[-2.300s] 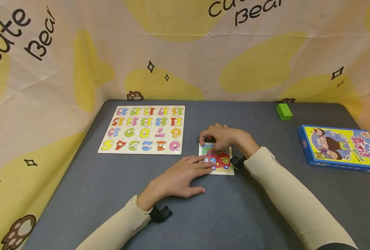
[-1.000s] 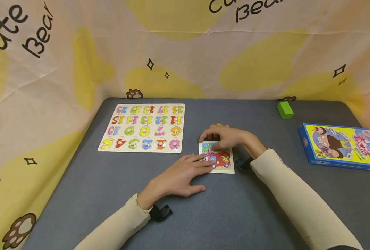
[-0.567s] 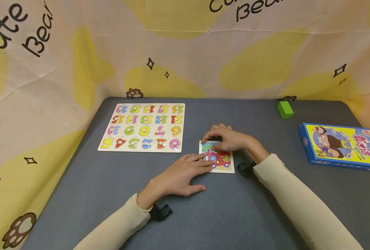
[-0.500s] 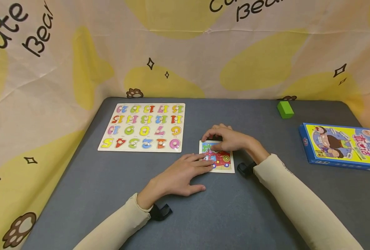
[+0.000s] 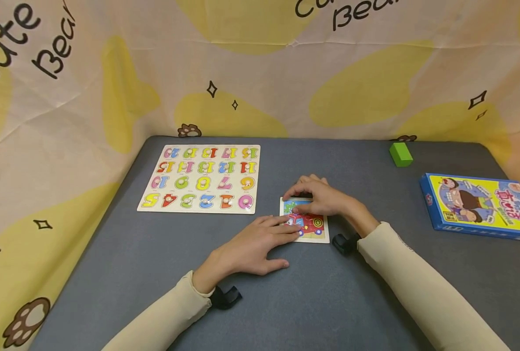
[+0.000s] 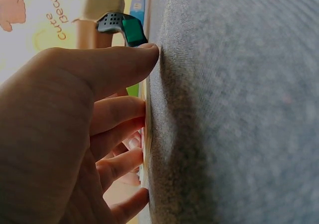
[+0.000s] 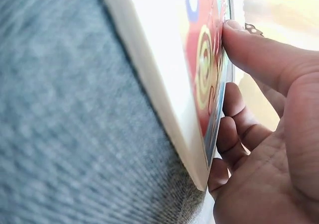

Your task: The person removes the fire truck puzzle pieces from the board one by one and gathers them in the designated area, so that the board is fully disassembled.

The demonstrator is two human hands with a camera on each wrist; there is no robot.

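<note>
"Truck puzzle [image 5: 310,225], lying flat around the middle of the desk [image 5: 286,307]. How is it being handled?"

"Nearer, the left hand [image 5: 257,246] has its fingers spread and fairly straight, tips over the picture's left side, thumb off it. Beyond, the right hand [image 5: 323,195] bends over the far edge, thumb on the face, fingers curled at that edge."

"Pinching a single part of it?"

"Can't tell; the fingers hide that."

"What might go wrong?"

"Sliding, I'd guess, if the left hand eased off while the right hand pulled. Lifting the far edge could tilt it and loosen whatever is set in. A dragging thumb might catch a seam."

"And around it?"

"Dull grey surface. Well off to the right, a boxed game [image 5: 479,204]; leftward, a flat number board [image 5: 214,184], digits upside down from this seat. Towards the back right corner, a green block [image 5: 401,154]. Behind it all, a creased cream-and-yellow cloth [image 5: 264,73] lettered 'Cute Bear' hides the room."
</note>
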